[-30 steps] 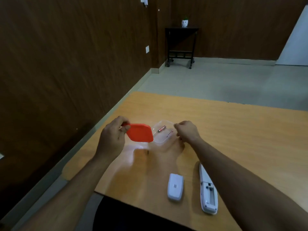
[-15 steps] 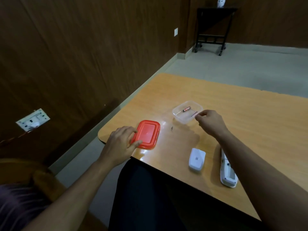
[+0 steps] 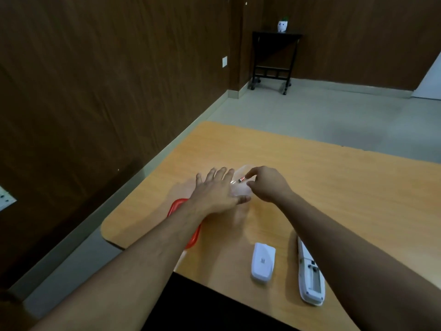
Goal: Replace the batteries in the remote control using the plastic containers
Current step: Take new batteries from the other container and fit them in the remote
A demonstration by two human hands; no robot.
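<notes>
A clear plastic container (image 3: 239, 191) sits on the wooden table (image 3: 334, 187). My left hand (image 3: 216, 191) lies flat against its left side, thumb at its near edge, fingers spread. My right hand (image 3: 267, 185) hovers over the container with fingertips pinched on a small red battery (image 3: 241, 179). The red lid (image 3: 177, 206) lies on the table under my left forearm, mostly hidden. Near the front edge lie the white battery cover (image 3: 262, 261) and the white remote control (image 3: 310, 275), back side up with its battery bay open.
A wood-panelled wall runs along the left, close to the table's left edge. A black side table (image 3: 274, 58) with a small white pot (image 3: 282, 25) stands far back on the grey floor.
My left hand let go of the red lid, which now lies on the table, and moved to the container. My right hand reached into the container and pinched a battery.
</notes>
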